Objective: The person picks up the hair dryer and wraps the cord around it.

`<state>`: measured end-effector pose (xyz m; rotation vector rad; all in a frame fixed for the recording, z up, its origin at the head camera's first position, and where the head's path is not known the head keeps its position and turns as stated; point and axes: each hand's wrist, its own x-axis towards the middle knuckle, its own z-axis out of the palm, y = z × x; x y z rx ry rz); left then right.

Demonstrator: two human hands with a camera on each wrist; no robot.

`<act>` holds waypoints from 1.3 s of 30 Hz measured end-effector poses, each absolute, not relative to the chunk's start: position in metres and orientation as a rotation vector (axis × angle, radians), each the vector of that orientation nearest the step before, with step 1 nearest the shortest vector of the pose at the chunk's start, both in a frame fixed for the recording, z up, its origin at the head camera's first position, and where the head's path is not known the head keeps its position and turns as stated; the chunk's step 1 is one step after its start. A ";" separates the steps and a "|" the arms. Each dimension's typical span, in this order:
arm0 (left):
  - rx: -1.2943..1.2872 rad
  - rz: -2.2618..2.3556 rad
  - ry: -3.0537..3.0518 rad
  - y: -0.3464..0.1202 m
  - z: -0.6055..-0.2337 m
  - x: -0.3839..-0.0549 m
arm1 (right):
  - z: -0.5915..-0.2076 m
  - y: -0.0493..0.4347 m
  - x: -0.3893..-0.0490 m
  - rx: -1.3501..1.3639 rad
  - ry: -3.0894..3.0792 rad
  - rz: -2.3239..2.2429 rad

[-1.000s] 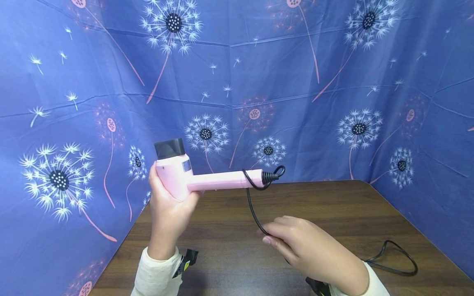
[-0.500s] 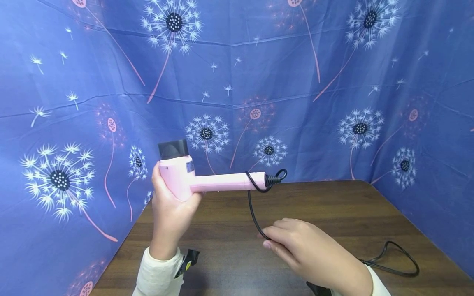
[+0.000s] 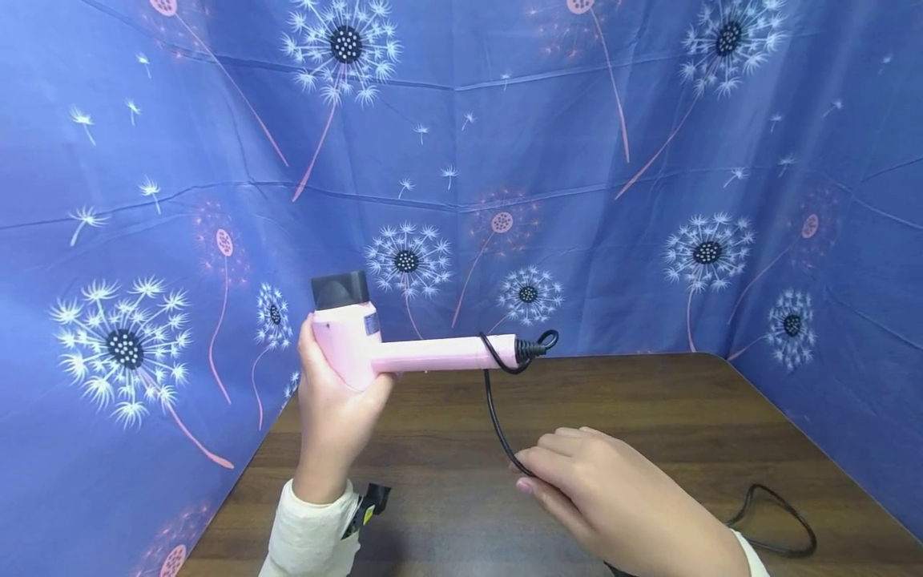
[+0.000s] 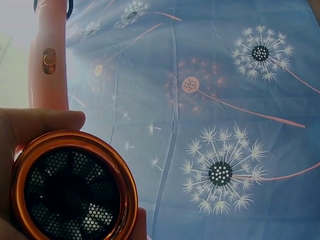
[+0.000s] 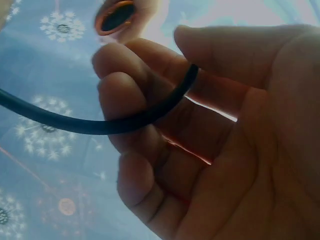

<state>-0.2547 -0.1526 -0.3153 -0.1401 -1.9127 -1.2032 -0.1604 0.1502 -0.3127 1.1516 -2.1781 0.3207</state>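
Observation:
A pink hair dryer (image 3: 447,353) with a black nozzle (image 3: 340,290) is held up above the table by my left hand (image 3: 335,417), which grips it round the head. Its handle points right, and a round copper-rimmed grille (image 4: 72,192) and a switch (image 4: 49,60) show in the left wrist view. The black cord (image 3: 493,417) loops once round the handle's end, then hangs down to my right hand (image 3: 613,497). There the thumb and curled fingers pinch the cord (image 5: 100,126), seen crossing the fingers in the right wrist view.
More cord (image 3: 789,513) lies in a loop on the brown wooden table (image 3: 447,513), right of my right hand. A blue dandelion-print cloth (image 3: 562,184) hangs behind the table and along both sides.
The hair dryer and left hand have shifted slightly right. My right hand has moved a little right and down, still pinching the cord, and the cord loop on the table has shifted slightly.

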 end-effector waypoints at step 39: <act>-0.192 -1.122 -1.964 -0.148 -0.320 -0.261 | -0.293 0.151 -0.152 1.307 -1.907 0.403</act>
